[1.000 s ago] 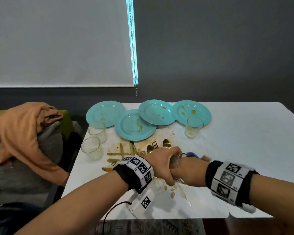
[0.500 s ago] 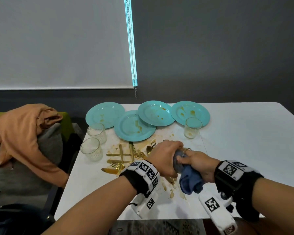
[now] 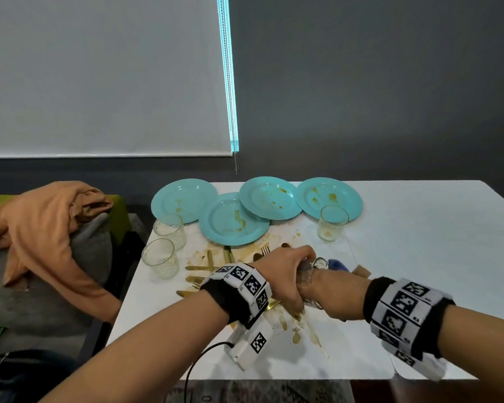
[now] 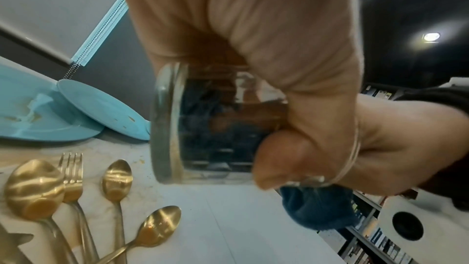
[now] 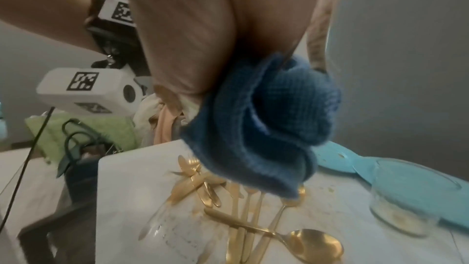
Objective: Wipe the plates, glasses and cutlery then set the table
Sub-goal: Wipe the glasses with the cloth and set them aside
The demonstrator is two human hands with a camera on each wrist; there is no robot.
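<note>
My left hand (image 3: 287,270) grips a clear glass (image 3: 310,271) held on its side above the table's front middle. In the left wrist view its fingers and thumb wrap the glass (image 4: 203,123). My right hand (image 3: 336,292) is pushed into the glass mouth with a bunched blue cloth (image 3: 336,264); its fingertips are hidden inside. The rest of the cloth (image 5: 266,117) hangs below the hand. Several stained teal plates (image 3: 233,221) overlap at the back. Gold cutlery (image 3: 204,269) lies in a messy pile under my left wrist.
The white table (image 3: 434,242) is smeared with sauce around the cutlery. Two glasses (image 3: 159,258) stand near its left edge and one glass (image 3: 332,222) sits by the right plate. An orange garment (image 3: 47,228) is draped over a seat to the left.
Half a second ago the cloth hung outside below my right hand. That hand has since turned and pushed back into the glass, which my left hand still holds.
</note>
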